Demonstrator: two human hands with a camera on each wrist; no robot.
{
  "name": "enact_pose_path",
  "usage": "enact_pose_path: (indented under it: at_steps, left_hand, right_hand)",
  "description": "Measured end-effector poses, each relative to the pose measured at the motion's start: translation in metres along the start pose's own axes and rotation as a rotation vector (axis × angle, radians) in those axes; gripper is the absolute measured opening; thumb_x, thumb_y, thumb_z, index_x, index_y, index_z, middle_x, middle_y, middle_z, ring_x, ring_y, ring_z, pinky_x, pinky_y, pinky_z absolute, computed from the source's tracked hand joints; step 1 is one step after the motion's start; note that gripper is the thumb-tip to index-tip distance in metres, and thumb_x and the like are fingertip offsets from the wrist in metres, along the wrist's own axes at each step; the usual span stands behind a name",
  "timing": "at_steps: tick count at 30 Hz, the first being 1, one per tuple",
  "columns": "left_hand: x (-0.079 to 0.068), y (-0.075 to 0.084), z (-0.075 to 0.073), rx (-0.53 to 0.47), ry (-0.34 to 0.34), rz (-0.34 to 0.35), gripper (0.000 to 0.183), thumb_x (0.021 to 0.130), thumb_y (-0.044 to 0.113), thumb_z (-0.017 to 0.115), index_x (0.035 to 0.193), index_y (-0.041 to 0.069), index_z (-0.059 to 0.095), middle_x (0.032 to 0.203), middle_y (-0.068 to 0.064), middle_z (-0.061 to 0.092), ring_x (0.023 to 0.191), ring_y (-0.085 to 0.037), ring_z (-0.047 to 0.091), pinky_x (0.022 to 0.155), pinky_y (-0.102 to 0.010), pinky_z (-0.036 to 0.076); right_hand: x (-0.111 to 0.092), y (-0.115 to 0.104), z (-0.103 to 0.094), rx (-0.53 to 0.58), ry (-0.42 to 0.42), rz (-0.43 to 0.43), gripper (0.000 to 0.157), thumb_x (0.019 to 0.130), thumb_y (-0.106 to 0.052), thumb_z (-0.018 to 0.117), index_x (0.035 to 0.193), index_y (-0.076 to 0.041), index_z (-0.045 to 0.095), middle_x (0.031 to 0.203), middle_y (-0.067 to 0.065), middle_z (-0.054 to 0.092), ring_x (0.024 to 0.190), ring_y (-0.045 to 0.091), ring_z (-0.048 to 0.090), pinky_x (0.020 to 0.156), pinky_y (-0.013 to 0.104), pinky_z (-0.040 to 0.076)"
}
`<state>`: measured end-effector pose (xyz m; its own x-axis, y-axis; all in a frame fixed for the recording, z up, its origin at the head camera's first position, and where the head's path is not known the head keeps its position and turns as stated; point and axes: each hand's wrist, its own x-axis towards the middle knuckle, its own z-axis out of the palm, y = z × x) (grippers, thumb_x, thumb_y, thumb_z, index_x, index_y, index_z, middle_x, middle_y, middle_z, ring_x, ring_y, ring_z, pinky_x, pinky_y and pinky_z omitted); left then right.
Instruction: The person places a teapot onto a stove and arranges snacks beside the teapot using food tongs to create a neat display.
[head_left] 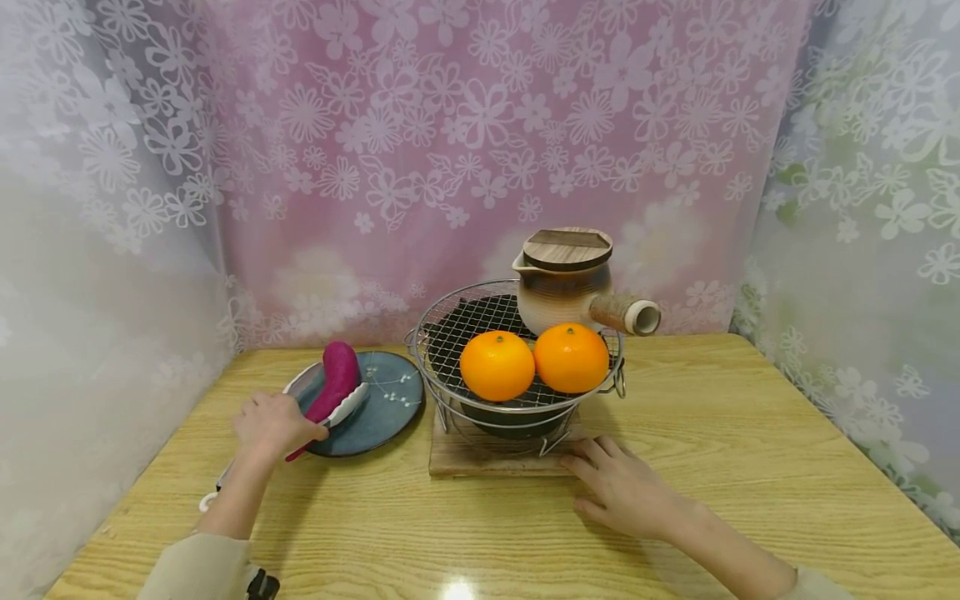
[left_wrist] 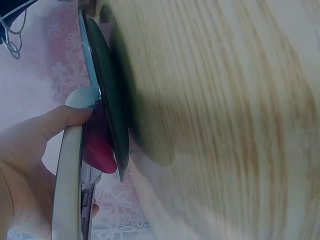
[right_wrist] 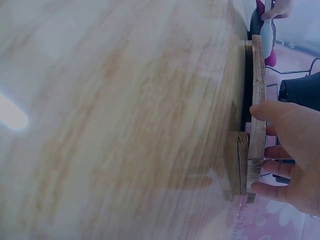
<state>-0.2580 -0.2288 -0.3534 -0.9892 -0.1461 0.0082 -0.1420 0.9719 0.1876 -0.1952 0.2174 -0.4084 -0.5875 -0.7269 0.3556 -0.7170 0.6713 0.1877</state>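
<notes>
My left hand (head_left: 273, 423) grips a pair of tongs (head_left: 351, 403) with white scalloped tips and pale handles. Between the tips a purple sweet potato (head_left: 341, 375) lies slanted over the dark blue plate (head_left: 393, 421). In the left wrist view the thumb presses along the handle (left_wrist: 68, 185), and the sweet potato (left_wrist: 100, 152) shows right beside the plate's rim. My right hand (head_left: 626, 492) touches the front right corner of a wooden board (head_left: 480, 465). Its thumb and extended fingertips rest at the board's edge (right_wrist: 257, 75) in the right wrist view.
On the board stands a round grill stove with a wire mesh (head_left: 480, 312). Two oranges (head_left: 497, 367) sit on the mesh's front part. Behind them is a clay teapot (head_left: 555, 292) with a wooden lid and a side handle jutting right. Floral curtains (head_left: 480, 167) surround the table.
</notes>
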Motion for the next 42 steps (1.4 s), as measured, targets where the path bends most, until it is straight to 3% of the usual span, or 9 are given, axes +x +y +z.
enact_pose_path:
  at_steps: [28, 42]
  left_hand:
    - [0.0014, 0.001, 0.0079, -0.01, 0.043, -0.016, 0.065, 0.065, 0.035, 0.071, 0.094, -0.019, 0.05, 0.089, -0.034, 0.045, 0.088, -0.048, 0.047, 0.069, -0.056, 0.038]
    - [0.0019, -0.0036, 0.0077, -0.009, 0.087, 0.006, 0.052, 0.067, 0.034, 0.071, 0.087, -0.011, 0.055, 0.085, -0.028, 0.051, 0.082, -0.041, 0.05, 0.066, -0.056, 0.039]
  right_hand:
    - [-0.001, 0.0008, -0.0003, 0.004, -0.012, 0.015, 0.046, 0.075, -0.031, 0.073, 0.112, -0.007, 0.061, 0.11, 0.01, 0.053, 0.095, 0.025, 0.047, 0.08, 0.041, 0.044]
    - [-0.0012, 0.0009, -0.0005, 0.009, 0.008, 0.006, 0.045, 0.075, -0.031, 0.073, 0.112, -0.006, 0.061, 0.109, 0.009, 0.053, 0.096, 0.025, 0.048, 0.081, 0.041, 0.044]
